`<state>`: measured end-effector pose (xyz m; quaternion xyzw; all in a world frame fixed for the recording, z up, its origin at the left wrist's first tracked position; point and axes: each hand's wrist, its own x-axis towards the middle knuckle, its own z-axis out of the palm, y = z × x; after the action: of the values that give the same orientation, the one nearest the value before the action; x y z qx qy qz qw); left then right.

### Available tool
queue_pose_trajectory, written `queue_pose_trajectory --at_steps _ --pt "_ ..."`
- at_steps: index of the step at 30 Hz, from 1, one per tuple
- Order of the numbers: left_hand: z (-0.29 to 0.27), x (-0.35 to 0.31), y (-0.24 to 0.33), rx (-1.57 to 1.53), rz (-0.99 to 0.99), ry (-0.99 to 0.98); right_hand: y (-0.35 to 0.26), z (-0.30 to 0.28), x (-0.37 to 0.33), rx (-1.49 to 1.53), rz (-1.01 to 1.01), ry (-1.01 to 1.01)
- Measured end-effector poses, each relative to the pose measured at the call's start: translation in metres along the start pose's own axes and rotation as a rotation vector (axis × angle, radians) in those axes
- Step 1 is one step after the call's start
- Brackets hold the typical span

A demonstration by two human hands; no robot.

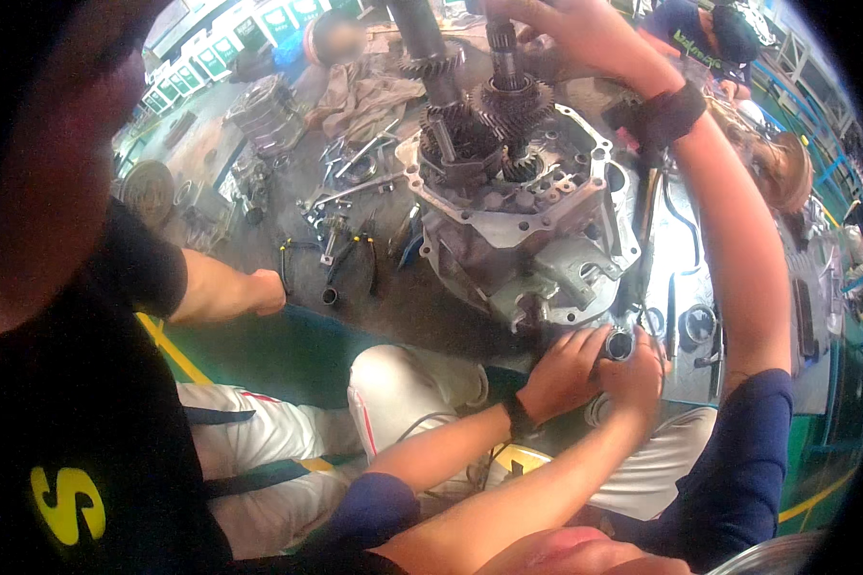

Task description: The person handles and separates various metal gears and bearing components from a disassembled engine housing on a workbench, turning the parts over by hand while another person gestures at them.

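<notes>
My right hand [585, 29], wearing a black wristband, reaches up and closes around the top of a gear shaft [503, 62]; its fingertips are partly cut off by the upper edge. The shaft stands upright beside another gear shaft [441, 81] in an open metal gearbox housing [494, 230]. Below the housing, my left hand [568, 372] curls its fingers at a small metal ring [619, 343]. A co-worker's bare hand [641, 376] grips the ring from the other side, that forearm crossing over my left arm. Another co-worker's hand [270, 290] rests closed at the table edge.
Pliers [370, 259], wrenches [360, 192] and a loose dark ring [329, 296] lie left of the housing. Farther back are a crumpled cloth [360, 101] and another metal casing [264, 110]. A curved bar [686, 230] lies right. Another person [705, 38] works at upper right.
</notes>
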<state>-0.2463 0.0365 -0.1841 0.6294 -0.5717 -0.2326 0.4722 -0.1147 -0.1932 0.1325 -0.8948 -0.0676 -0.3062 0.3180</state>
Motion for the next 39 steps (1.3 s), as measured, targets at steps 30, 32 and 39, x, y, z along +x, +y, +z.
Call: queue_pose_trajectory --at_steps 30,32,39 --pt "-0.008 0.007 0.014 0.089 0.088 -0.084 -0.025 -0.003 -0.025 -0.223 0.127 -0.343" --pt "-0.009 0.005 0.022 -0.148 0.009 -0.101 -0.012 -0.001 -0.025 0.117 0.125 -0.352" --pt "-0.036 -0.031 0.044 -0.255 -0.124 -0.05 -0.001 0.011 -0.039 0.367 0.243 -0.243"
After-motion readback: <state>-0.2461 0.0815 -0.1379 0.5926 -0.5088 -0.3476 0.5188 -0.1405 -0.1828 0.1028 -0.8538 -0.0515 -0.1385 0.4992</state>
